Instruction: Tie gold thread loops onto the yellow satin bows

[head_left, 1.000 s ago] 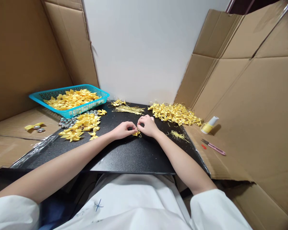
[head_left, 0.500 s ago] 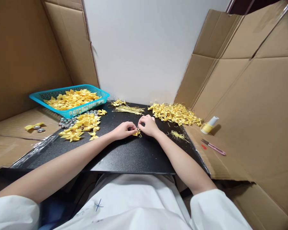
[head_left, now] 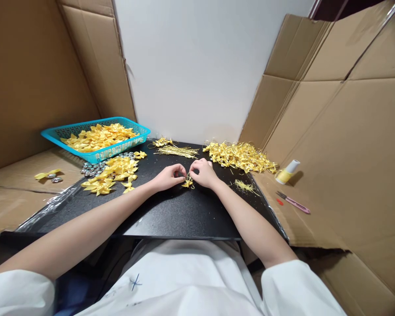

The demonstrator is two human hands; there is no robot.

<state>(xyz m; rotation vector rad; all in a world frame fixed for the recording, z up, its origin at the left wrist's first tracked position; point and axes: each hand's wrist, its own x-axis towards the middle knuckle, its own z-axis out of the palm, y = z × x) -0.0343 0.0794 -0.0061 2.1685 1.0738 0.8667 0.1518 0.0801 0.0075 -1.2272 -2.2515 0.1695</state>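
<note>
White cloth of a shirt sits nearest, below the edge of a black tabletop. At the middle of that top, between the two hands, lies a small yellow ribbon flower with thin gold cord about it. The left hand now has its thumb and forefinger parted, where half a second ago they were closed over the flower; more of its petals therefore show. The right hand keeps its place and seems to pinch the cord just above the flower, though the tips are too small to be sure. That suggests the right hand alone is steadying the piece.

To the right lie pink-handled snips, a thread cone and yellow scraps, unmoved since the earlier frame. To the left, loose ribbon flowers lie beside silver beads, with a filled teal basket beyond. Farther off are a bundle of gold strands and, to its right, a heap of corded flowers, before a pale wall.
</note>
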